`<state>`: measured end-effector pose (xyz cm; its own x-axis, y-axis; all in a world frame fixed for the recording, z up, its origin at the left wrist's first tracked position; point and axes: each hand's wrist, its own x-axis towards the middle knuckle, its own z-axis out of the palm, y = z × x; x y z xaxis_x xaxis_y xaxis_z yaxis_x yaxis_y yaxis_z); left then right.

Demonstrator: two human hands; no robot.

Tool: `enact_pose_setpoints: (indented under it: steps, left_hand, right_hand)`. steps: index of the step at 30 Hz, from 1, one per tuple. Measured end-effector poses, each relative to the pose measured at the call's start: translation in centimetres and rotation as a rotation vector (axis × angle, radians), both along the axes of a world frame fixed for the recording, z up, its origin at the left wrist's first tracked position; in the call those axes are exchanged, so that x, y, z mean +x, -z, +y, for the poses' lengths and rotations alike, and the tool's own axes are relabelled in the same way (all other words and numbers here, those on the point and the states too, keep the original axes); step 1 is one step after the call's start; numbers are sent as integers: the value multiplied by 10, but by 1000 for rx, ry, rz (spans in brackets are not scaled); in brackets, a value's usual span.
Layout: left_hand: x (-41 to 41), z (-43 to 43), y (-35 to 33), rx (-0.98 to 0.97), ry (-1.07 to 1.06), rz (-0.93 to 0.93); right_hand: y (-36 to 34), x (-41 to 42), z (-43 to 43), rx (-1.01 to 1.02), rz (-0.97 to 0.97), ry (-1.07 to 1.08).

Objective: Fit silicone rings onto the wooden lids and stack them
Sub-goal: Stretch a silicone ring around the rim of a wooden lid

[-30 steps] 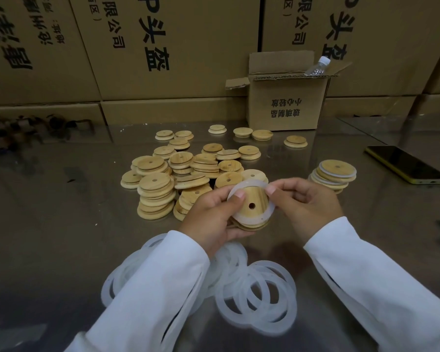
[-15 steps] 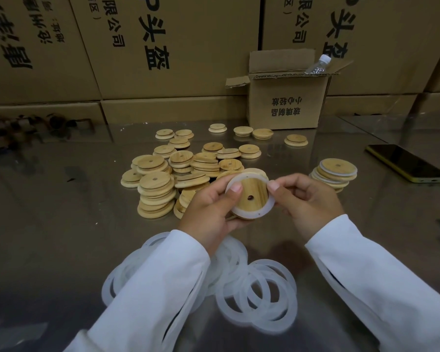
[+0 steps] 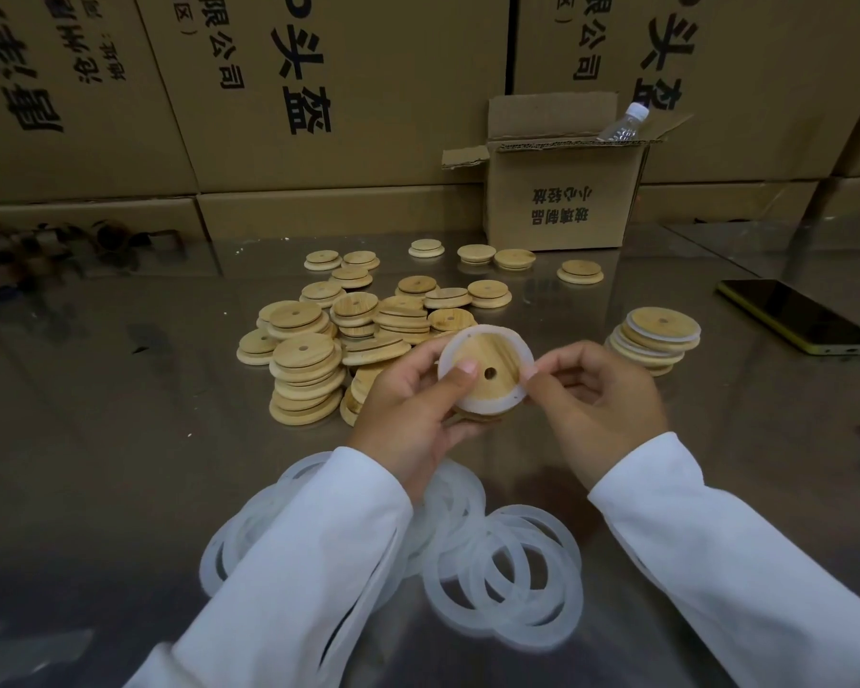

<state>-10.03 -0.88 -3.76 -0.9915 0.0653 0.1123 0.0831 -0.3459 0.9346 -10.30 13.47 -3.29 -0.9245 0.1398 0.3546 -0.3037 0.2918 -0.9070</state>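
Observation:
A round wooden lid [image 3: 492, 357] with a small centre hole is held up between both hands, a white silicone ring [image 3: 485, 403] lying around its raised face. My left hand [image 3: 413, 404] grips its left side, thumb on the wood. My right hand [image 3: 602, 397] pinches the ring at the lid's right edge. Behind lies a pile of bare wooden lids [image 3: 314, 360], some stacked. A short stack of ringed lids [image 3: 659, 335] stands at the right. Loose silicone rings [image 3: 507, 573] lie near me, partly hidden by my left sleeve.
A small open cardboard box [image 3: 562, 201] with a plastic bottle [image 3: 624, 122] in it stands at the back. Large cartons [image 3: 319, 91] wall off the far side. A phone with a yellow edge [image 3: 800, 315] lies at the right on the shiny metal table [image 3: 120, 414].
The lid has been lifted slightly and tilted toward me, and the ring has gone from loose over the top to seated around the lid's face. Both hands shifted with it.

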Motion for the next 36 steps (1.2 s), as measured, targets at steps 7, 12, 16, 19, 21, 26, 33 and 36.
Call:
enact_pose_setpoints:
  steps: [7, 12, 16, 19, 21, 26, 33, 36]
  left_hand:
    - [-3, -4, 4, -178, -71, 2]
    - [-2, -5, 1, -173, -73, 46]
    - [-2, -7, 0, -178, -67, 63]
    - [-2, -7, 0, -146, -48, 54]
    - [-1, -6, 0, -85, -24, 32]
    - [0, -6, 1, -9, -14, 2]
    - [0, -2, 2, 1, -23, -33]
    - [0, -2, 2, -8, -13, -35]
  right_hand:
    - [-4, 5, 1, 125, 0, -36]
    - [-9, 5, 4, 99, -6, -33]
    - [-14, 3, 8, 103, 5, -11]
    - [-16, 3, 8, 111, -4, -10]
    - [-17, 3, 8, 122, -13, -21]
    - [-19, 4, 9, 90, -39, -93]
    - [-13, 4, 5, -66, -34, -114]
    - [-11, 3, 3, -95, -68, -89]
